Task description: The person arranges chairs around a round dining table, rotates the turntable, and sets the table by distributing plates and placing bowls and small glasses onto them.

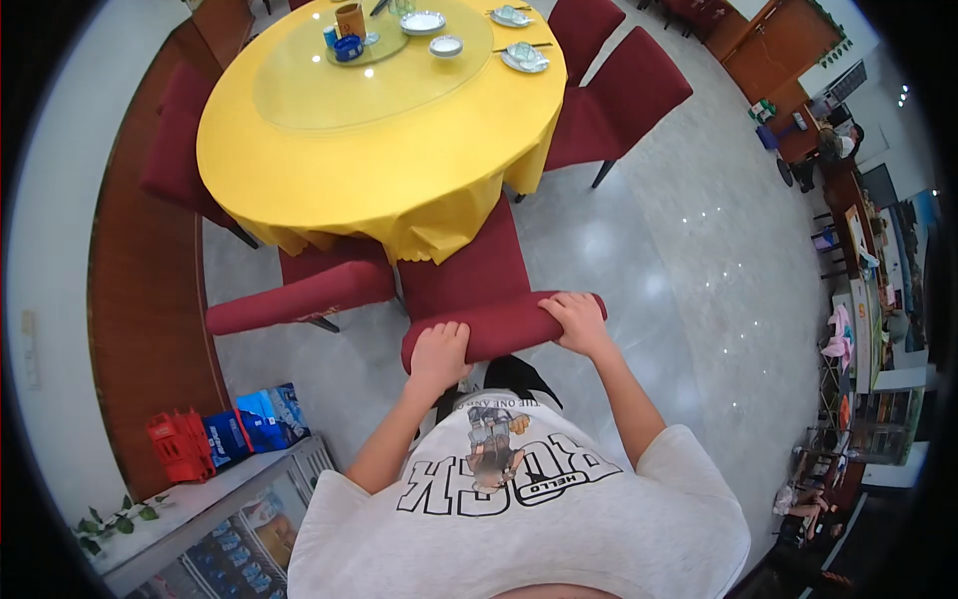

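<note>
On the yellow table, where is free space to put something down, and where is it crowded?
The near half of the yellow table is bare, from the glass turntable to the edge by the red chair both hands hold. The far side is crowded with bowls and plates.

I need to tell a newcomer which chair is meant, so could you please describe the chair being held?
Start at the round yellow table. The red chair at its near edge is the only one with its top rail gripped by the left hand and right hand.
</note>
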The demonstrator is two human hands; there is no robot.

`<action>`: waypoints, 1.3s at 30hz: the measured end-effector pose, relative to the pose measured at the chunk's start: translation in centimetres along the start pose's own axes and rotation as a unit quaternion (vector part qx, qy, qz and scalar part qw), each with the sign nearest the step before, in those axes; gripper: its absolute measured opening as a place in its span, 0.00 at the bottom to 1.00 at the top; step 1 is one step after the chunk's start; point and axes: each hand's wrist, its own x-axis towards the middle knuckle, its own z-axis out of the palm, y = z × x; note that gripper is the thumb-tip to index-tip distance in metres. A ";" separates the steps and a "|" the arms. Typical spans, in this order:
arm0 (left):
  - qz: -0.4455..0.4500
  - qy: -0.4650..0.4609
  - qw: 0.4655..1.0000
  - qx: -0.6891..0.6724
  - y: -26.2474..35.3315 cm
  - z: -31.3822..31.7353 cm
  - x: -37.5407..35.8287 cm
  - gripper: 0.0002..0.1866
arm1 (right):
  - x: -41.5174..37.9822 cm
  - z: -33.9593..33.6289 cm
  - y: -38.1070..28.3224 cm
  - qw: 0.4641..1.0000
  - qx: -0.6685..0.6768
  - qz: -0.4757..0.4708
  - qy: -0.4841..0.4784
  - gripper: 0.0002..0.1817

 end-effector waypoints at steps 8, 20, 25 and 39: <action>-0.003 -0.001 1.000 0.011 -0.2 0.7 -0.1 0.29 | -0.4 0.7 -0.2 1.000 -0.005 0.006 0.017 0.31; -0.029 -0.005 0.999 0.030 0.8 0.1 -0.5 0.29 | -0.8 1.9 -0.1 0.996 0.002 0.027 0.089 0.27; 0.038 0.129 0.991 0.018 0.5 1.0 -1.4 0.31 | -1.4 0.9 -5.6 0.991 -0.046 0.110 0.061 0.39; -0.062 0.155 0.986 0.022 -22.6 -10.8 -14.0 0.47 | 14.2 5.5 -27.5 0.974 0.217 -0.011 0.069 0.55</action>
